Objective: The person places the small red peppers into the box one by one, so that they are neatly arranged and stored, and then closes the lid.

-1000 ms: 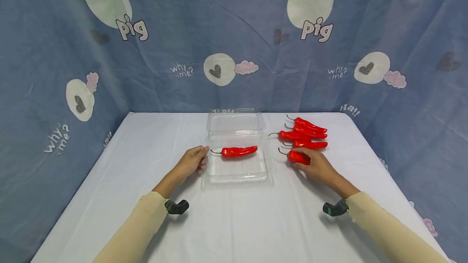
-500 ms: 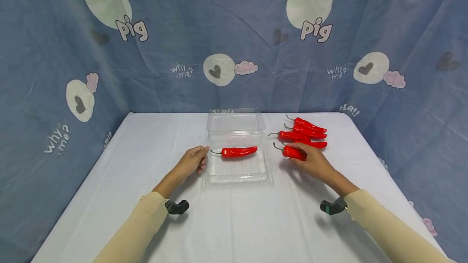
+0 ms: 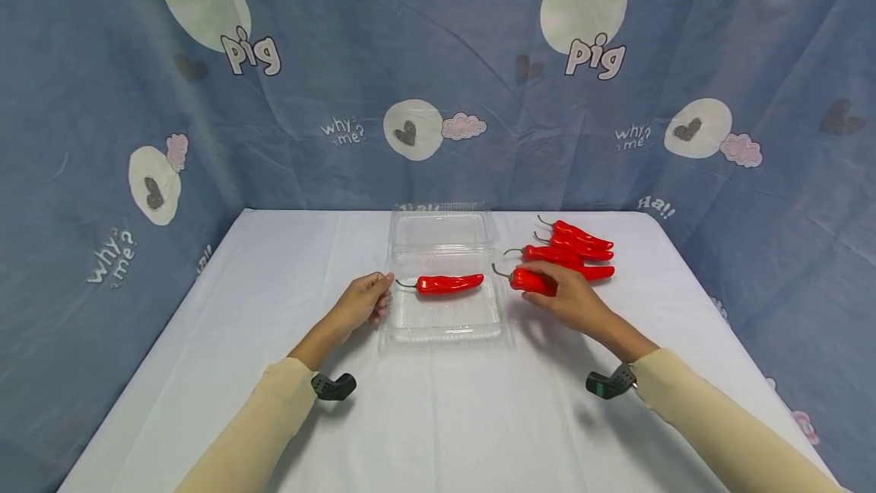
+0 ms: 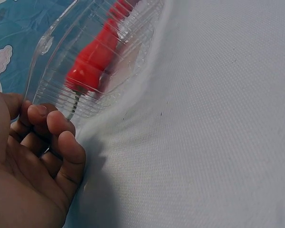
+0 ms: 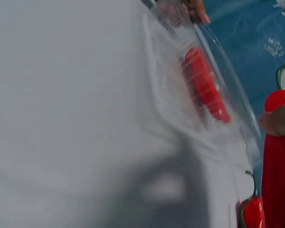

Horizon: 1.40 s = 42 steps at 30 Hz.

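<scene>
A clear plastic clamshell box lies with its lid back on the table, and one red chili pepper rests inside it. At the box's left edge, my left hand pinches the rim between thumb and fingers; the left wrist view shows this grip on the box wall up close. Just right of the box, my right hand holds another red chili pepper above the table, its stem pointing left. In the right wrist view a fingertip lies across this held chili pepper.
Several more red chili peppers lie in a loose pile at the back right, just beyond my right hand. A blue printed cloth hangs behind the white-covered table.
My right hand has lifted its chili pepper from the table and carried it left, close to the box's right edge. My left hand keeps its place on the rim.
</scene>
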Available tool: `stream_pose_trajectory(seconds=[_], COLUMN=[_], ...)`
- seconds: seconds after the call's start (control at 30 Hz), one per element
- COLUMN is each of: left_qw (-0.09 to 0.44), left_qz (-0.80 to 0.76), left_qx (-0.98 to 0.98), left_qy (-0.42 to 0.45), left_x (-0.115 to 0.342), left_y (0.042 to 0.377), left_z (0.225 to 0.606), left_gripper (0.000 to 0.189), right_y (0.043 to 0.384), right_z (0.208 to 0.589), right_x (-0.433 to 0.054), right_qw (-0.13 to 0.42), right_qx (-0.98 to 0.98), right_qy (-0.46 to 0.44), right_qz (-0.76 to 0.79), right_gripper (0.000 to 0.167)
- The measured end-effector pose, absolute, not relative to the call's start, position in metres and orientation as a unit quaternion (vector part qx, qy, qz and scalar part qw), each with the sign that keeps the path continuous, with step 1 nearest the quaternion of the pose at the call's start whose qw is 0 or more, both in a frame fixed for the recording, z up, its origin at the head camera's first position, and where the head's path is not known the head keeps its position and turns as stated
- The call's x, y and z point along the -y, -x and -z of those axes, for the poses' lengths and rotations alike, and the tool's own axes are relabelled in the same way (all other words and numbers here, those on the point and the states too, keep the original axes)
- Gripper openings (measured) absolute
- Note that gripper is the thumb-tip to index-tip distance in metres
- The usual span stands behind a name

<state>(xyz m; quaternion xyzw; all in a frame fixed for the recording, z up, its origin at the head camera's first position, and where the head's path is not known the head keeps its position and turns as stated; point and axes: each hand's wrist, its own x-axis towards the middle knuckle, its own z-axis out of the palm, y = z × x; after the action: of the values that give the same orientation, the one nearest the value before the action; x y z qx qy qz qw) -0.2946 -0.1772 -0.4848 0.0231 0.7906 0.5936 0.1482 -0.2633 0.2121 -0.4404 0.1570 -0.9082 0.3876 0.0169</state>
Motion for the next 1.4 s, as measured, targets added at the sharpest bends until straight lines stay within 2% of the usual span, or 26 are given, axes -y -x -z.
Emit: stream_pose_trajectory(seconds=[0.27,0.67,1.0,1.4], left_qw=[0.146,0.145,0.145,0.141], left_qz=[-0.601,-0.601,-0.604,-0.608], left_qx=[-0.786,-0.785,-0.783,-0.78], left_qy=[-0.023,-0.03,-0.039,-0.052], left_x=[0.177,0.18,0.179,0.178], left_y=[0.294,0.295,0.294,0.297], left_z=[0.487,0.488,0.488,0.488], left_gripper=[0.043,0.044,0.043,0.043], right_y=[0.268,0.279,0.289,0.288], right_z=[0.427,0.42,0.428,0.437], right_x=[-0.184,-0.136,-0.101,-0.075], right_qw=[-0.001,-0.022,-0.049,-0.081], right_qx=[0.906,0.902,0.903,0.917], right_qy=[-0.18,-0.258,-0.3,-0.305], right_qz=[-0.383,-0.345,-0.304,-0.244], right_gripper=[0.055,0.052,0.044,0.048])
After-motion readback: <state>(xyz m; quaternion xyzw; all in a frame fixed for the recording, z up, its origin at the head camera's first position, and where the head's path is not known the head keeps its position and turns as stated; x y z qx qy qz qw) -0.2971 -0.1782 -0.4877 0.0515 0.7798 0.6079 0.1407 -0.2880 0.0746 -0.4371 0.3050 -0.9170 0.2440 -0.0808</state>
